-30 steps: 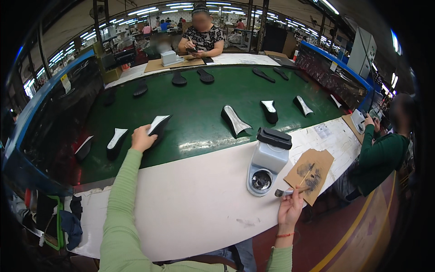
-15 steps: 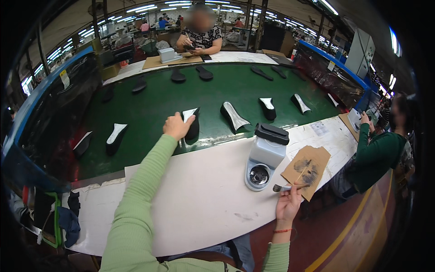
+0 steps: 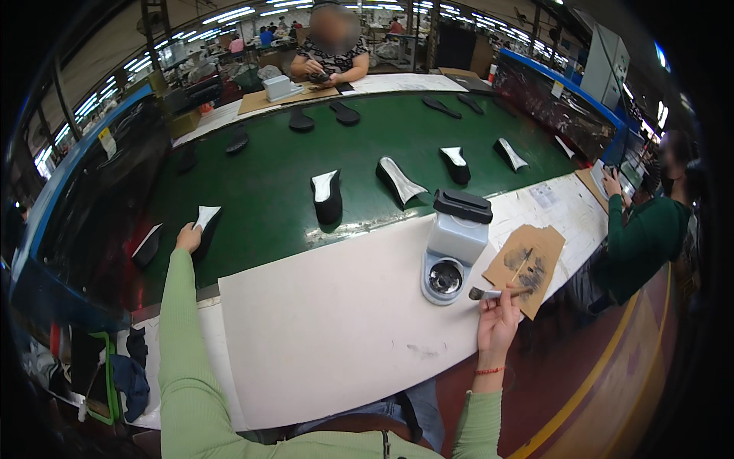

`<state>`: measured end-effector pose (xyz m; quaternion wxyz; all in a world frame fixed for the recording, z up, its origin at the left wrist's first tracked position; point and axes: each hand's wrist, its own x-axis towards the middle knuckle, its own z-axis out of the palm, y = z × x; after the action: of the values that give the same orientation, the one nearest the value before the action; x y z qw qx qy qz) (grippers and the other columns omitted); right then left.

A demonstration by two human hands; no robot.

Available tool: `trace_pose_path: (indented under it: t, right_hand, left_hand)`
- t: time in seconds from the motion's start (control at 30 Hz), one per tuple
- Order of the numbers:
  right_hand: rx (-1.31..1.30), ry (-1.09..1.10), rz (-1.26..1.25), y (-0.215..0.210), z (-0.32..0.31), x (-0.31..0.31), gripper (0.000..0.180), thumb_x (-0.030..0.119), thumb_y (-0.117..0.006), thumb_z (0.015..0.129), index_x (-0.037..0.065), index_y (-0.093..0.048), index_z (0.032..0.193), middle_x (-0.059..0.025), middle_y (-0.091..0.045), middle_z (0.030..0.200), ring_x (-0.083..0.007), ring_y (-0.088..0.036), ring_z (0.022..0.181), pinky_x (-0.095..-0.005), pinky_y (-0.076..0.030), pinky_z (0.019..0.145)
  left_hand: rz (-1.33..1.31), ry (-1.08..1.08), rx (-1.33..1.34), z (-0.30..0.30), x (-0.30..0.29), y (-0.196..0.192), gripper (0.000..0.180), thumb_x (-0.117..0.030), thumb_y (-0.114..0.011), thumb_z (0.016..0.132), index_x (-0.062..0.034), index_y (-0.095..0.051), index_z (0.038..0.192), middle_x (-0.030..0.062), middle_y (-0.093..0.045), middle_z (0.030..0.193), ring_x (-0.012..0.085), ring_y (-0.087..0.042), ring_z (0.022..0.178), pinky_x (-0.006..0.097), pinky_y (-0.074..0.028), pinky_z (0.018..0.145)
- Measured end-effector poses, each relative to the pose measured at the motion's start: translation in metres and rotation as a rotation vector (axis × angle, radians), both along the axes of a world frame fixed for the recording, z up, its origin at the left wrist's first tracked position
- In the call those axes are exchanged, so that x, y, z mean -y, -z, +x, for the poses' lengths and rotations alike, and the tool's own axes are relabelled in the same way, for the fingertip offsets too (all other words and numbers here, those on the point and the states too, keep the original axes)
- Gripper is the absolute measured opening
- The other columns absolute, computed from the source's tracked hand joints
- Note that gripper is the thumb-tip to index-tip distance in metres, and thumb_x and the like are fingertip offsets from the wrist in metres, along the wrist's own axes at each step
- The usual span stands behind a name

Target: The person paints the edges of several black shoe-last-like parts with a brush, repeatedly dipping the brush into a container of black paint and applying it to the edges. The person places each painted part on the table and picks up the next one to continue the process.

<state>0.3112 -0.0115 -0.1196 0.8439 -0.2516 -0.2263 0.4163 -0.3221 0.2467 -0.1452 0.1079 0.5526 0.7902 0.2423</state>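
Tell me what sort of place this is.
Most likely a shoe factory floor: black-and-silver shoe parts lie spaced along what looks like a green conveyor belt, the right hand holds a brush, and other people show in the background under rows of strip lights.

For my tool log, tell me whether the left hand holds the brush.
No, the right hand holds the brush; the left hand touches a shoe sole.
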Motion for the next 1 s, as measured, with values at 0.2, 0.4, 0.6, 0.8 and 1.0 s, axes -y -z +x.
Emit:
trace_pose_path:
  t: [0.2, 0.4, 0.6, 0.8, 1.0]
  right_hand:
    - [0.131, 0.028, 0.01, -0.022, 0.0, 0.0, 0.023, 0.006, -0.051, 0.089, 0.003, -0.044, 0.111, -0.005, -0.052, 0.079, -0.0105, -0.043, 0.066, -0.0252, -0.037, 0.062]
    - [0.372, 0.07, -0.061, -0.052, -0.001, -0.01, 0.028, 0.005, -0.053, 0.087, 0.001, -0.043, 0.114, -0.0056, -0.055, 0.081, -0.01, -0.048, 0.07, -0.0229, -0.039, 0.063]
    - [0.672, 0.137, -0.157, -0.057, -0.01, -0.028, 0.036, 0.001, -0.059, 0.083, -0.003, -0.042, 0.114, -0.0051, -0.058, 0.083, -0.0056, -0.05, 0.074, -0.018, -0.037, 0.064]
    - [1.081, 0.244, -0.279, -0.052, -0.019, -0.035, 0.037, 0.003, -0.062, 0.081, -0.003, -0.045, 0.113, -0.0017, -0.059, 0.072, -0.004, -0.051, 0.066, -0.0168, -0.038, 0.061]
    - [1.213, 0.3, -0.3, -0.053, -0.023, -0.039, 0.035, 0.005, -0.064, 0.078, -0.004, -0.049, 0.109, -0.0022, -0.06, 0.066, -0.0033, -0.048, 0.058, -0.0168, -0.036, 0.054]
  left_hand:
    - [0.263, -0.097, 0.04, 0.065, 0.032, -0.029, 0.063, -0.008, -0.072, 0.063, 0.0004, -0.047, 0.12, 0.0202, -0.059, 0.104, 0.0306, -0.058, 0.097, 0.036, -0.044, 0.087]
    - [0.064, 0.349, 1.338, 0.167, 0.076, -0.085, 0.053, -0.01, -0.061, 0.074, 0.0056, -0.041, 0.12, 0.0172, -0.056, 0.107, 0.0286, -0.057, 0.098, 0.035, -0.049, 0.085]
    - [-0.198, 0.792, 1.855, 0.278, 0.168, -0.076, 0.071, -0.023, -0.061, 0.074, 0.0058, -0.029, 0.13, 0.0216, -0.046, 0.121, 0.0309, -0.054, 0.101, 0.043, -0.047, 0.084]
    - [-0.82, 0.798, 2.088, 0.324, 0.221, -0.052, 0.069, -0.048, -0.045, 0.087, -0.0056, -0.022, 0.136, 0.0226, -0.038, 0.127, 0.03, -0.053, 0.105, 0.047, -0.045, 0.088]
    - [-0.874, 0.786, 1.848, 0.33, 0.215, -0.061, 0.058, -0.043, -0.036, 0.092, -0.0031, -0.026, 0.133, 0.0213, -0.046, 0.12, 0.028, -0.053, 0.104, 0.047, -0.046, 0.089]
